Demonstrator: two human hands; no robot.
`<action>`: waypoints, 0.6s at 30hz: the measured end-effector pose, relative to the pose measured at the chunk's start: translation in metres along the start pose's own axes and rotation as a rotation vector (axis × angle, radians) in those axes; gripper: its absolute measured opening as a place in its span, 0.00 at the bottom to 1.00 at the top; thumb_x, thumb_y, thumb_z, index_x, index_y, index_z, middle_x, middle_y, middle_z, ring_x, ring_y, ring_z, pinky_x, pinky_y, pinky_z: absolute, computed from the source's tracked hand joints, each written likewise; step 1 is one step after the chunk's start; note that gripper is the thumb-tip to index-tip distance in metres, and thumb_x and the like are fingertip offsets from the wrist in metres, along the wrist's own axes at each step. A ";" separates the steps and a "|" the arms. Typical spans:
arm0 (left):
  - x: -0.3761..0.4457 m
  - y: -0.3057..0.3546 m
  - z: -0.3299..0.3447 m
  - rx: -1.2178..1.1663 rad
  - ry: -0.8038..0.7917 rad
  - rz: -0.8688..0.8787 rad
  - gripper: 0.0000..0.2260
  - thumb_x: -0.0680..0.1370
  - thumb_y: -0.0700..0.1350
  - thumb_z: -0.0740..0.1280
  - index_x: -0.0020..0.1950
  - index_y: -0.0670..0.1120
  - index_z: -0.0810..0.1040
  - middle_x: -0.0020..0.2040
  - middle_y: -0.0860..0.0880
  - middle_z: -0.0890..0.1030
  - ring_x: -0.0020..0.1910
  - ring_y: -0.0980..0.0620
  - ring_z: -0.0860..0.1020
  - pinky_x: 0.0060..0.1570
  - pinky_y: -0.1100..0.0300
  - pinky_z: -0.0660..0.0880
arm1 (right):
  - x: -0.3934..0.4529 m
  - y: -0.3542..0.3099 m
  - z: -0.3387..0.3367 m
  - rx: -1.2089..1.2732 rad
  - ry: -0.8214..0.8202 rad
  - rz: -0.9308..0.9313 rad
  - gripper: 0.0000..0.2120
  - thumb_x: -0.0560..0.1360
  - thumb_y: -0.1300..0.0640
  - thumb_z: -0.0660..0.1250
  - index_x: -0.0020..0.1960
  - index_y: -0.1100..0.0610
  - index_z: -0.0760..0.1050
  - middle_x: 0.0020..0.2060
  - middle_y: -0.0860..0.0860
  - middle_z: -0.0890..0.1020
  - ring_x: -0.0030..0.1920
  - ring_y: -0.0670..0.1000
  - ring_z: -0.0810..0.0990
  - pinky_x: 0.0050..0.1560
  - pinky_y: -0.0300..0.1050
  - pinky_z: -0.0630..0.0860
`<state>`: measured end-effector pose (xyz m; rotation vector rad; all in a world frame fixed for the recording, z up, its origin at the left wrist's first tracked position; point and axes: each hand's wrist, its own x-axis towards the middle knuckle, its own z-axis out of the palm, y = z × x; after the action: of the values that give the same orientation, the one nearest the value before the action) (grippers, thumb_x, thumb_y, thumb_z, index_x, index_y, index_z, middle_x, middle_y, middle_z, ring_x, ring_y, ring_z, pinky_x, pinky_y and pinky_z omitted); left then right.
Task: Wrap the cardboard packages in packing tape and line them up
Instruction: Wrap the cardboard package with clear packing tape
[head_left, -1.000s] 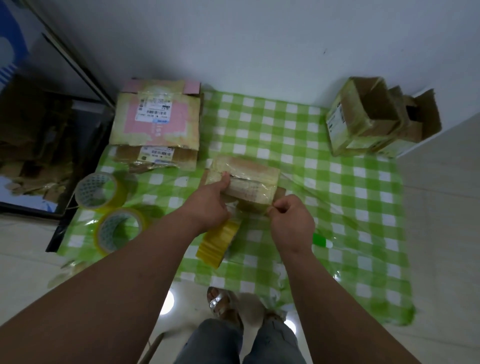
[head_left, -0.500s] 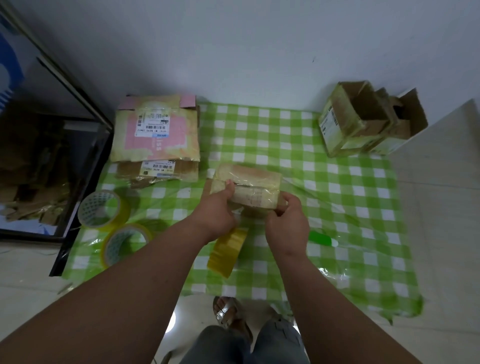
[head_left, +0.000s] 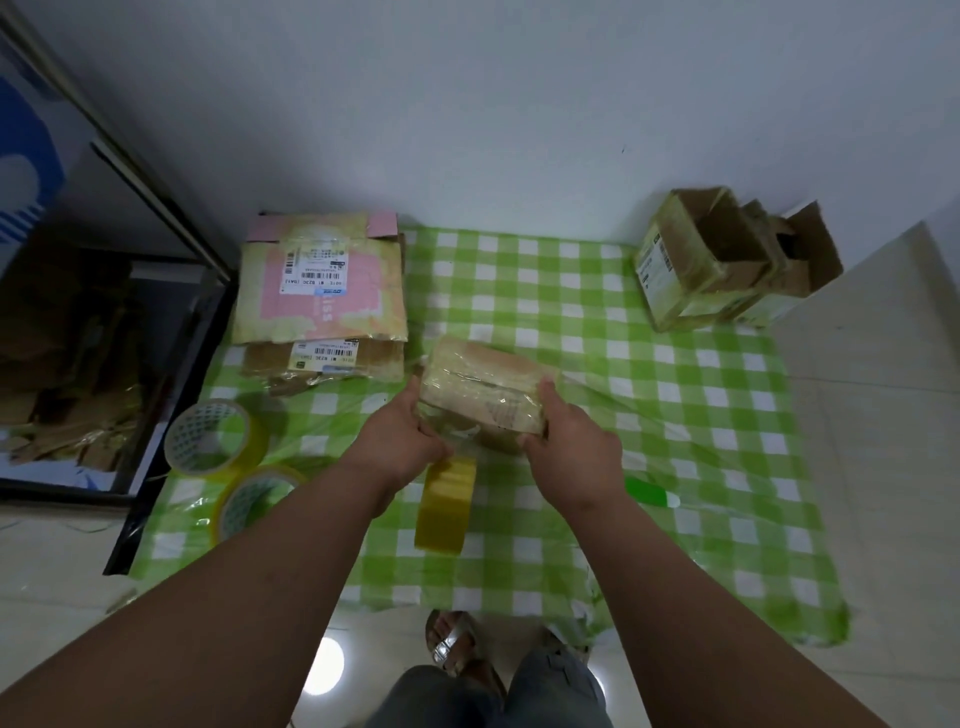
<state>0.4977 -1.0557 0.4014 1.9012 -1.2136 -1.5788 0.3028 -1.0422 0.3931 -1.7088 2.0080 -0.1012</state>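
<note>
A small cardboard package (head_left: 485, 387), shiny with clear tape, is held a little above the green checked cloth (head_left: 649, 415). My left hand (head_left: 400, 441) grips its left end, thumb on top. My right hand (head_left: 571, 447) grips its right end. Below the package a yellowish roll of packing tape (head_left: 447, 506) stands on edge between my wrists, and a strip of tape seems to run from it up to the package. Two flat taped packages (head_left: 322, 296) lie stacked at the cloth's far left.
Two more tape rolls (head_left: 213, 436) (head_left: 249, 499) lie at the cloth's left edge. Open cardboard boxes (head_left: 727, 260) stand at the far right against the white wall. A green-handled tool (head_left: 649, 491) lies right of my right wrist. My feet (head_left: 452, 642) are at the cloth's near edge.
My right hand moved from pinching at the package's near edge to gripping its right end. The package has turned slightly. The view has shifted.
</note>
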 end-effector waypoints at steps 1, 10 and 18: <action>0.000 -0.001 0.000 -0.004 0.000 -0.002 0.46 0.69 0.29 0.73 0.80 0.52 0.54 0.33 0.49 0.79 0.28 0.63 0.77 0.26 0.73 0.70 | 0.000 -0.001 0.000 0.010 -0.001 -0.003 0.35 0.79 0.48 0.63 0.80 0.47 0.49 0.64 0.53 0.76 0.63 0.56 0.75 0.63 0.57 0.70; -0.009 -0.019 0.001 -0.155 0.127 -0.040 0.45 0.71 0.32 0.73 0.80 0.52 0.53 0.40 0.43 0.80 0.40 0.52 0.79 0.38 0.67 0.76 | -0.048 -0.001 0.024 0.739 0.311 0.250 0.06 0.73 0.58 0.69 0.46 0.53 0.72 0.33 0.48 0.75 0.35 0.51 0.75 0.44 0.57 0.77; -0.027 -0.018 0.003 -0.319 0.117 -0.046 0.25 0.71 0.34 0.75 0.64 0.48 0.70 0.39 0.46 0.80 0.42 0.50 0.80 0.45 0.57 0.78 | -0.070 -0.034 0.036 0.986 0.033 0.175 0.08 0.77 0.52 0.69 0.52 0.55 0.75 0.40 0.46 0.78 0.40 0.39 0.76 0.42 0.35 0.72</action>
<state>0.5015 -1.0232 0.4029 1.7958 -0.8191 -1.5530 0.3549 -0.9746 0.3969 -0.8930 1.6534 -0.8925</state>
